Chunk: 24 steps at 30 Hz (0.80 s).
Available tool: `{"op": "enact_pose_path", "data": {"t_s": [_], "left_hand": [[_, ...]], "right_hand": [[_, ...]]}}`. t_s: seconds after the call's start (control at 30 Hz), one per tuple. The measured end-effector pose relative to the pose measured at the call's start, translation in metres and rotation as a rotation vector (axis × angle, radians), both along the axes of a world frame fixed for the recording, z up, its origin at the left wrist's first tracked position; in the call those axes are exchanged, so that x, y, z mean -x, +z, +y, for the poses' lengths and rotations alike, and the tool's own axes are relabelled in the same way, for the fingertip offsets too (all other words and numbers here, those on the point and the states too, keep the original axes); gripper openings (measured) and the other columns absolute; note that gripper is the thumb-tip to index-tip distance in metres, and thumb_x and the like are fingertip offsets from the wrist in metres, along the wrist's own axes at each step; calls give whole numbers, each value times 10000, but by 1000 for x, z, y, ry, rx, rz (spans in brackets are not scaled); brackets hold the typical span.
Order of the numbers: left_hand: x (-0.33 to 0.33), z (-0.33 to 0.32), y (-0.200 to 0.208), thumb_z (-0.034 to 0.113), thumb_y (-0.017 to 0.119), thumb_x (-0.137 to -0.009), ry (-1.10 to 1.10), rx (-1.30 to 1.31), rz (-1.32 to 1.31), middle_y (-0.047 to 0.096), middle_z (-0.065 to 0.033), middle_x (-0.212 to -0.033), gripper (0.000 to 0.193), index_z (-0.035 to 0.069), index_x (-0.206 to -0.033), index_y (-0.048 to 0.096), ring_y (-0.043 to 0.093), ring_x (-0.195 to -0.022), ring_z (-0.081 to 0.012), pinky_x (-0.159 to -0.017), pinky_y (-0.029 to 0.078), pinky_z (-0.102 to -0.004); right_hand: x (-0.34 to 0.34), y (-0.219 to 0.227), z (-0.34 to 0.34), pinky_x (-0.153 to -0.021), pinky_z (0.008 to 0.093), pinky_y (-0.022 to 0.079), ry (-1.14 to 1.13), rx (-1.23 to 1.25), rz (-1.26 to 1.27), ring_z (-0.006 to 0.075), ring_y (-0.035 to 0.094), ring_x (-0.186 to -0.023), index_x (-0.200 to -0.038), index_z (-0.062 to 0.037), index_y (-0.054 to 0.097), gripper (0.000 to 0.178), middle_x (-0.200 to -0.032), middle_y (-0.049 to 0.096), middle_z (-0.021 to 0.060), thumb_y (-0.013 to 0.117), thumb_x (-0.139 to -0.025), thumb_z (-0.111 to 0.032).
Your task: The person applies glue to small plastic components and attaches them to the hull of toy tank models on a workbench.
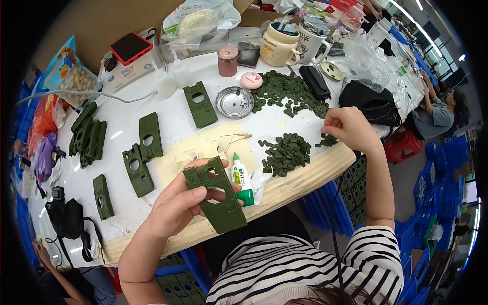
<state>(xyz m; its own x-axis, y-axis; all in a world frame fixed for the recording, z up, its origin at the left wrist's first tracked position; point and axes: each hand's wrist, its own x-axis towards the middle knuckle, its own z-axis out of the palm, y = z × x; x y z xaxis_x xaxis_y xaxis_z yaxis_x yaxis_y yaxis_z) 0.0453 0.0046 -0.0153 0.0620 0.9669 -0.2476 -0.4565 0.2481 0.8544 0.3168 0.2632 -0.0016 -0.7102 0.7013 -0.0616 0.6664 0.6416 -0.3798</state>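
My left hand (175, 203) is closed around the edge of a dark green plastic model-tank hull (226, 216) with a large round hole, tilted above the table's front edge. At the right, my right hand (348, 127) has its fingertips pinched together over a few small green plastic pieces (327, 140); anything between them is too small to make out. Nearby lie a heap of small green pieces (287, 152) and a wider heap (290, 91) behind it. A white glue bottle with a green base (242, 180) is just beyond the held hull.
More green hulls (137, 170) lie left of centre, with a stack (89, 137) farther left. A round metal dish (234, 102), a pink tin (227, 61), two mugs (279, 43) and a black glasses case (314, 82) stand toward the back. Swabs (236, 138) lie mid-table.
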Motion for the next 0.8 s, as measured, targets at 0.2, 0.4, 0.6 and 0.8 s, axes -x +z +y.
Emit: {"op": "enact_pose_path", "data": {"t_s": [0.2, 0.4, 0.6, 0.8], "left_hand": [[-4, 0, 2, 269, 484, -873, -29, 6, 76, 543, -291, -1143, 597, -25, -1358, 296, 594, -1023, -394, -899, 476, -481], [-3, -2, 0, 271, 485, -875, -28, 12, 79, 545, -284, -1140, 596, -19, -1362, 301, 595, -1024, -382, -894, 483, -469], [-2, -1, -2, 281, 488, -883, -9, 13, 64, 545, -277, -1144, 589, -24, -1357, 317, 594, -1033, -369, -899, 486, -464], [0, -2, -6, 270, 483, -888, 15, 25, 74, 551, -265, -1145, 579, -25, -1358, 316, 595, -1039, -353, -894, 496, -453]], "right_hand": [[-10, -23, 12, -584, 301, 497, -74, 112, -9, 193, 633, -597, -738, 30, 651, 138, -654, 645, 130, 733, -694, -73], [-6, -16, 8, -582, 263, 491, -64, 183, 38, 124, 606, -589, -770, 31, 668, 100, -640, 641, 91, 713, -706, -29], [-10, -18, 1, -568, 229, 468, -66, 195, 148, 65, 558, -579, -757, 34, 655, 40, -625, 615, 33, 673, -731, 10], [6, -7, -15, -611, 213, 481, 34, 218, 398, 54, 579, -648, -856, 18, 647, 78, -709, 638, 20, 647, -785, -15]]}}
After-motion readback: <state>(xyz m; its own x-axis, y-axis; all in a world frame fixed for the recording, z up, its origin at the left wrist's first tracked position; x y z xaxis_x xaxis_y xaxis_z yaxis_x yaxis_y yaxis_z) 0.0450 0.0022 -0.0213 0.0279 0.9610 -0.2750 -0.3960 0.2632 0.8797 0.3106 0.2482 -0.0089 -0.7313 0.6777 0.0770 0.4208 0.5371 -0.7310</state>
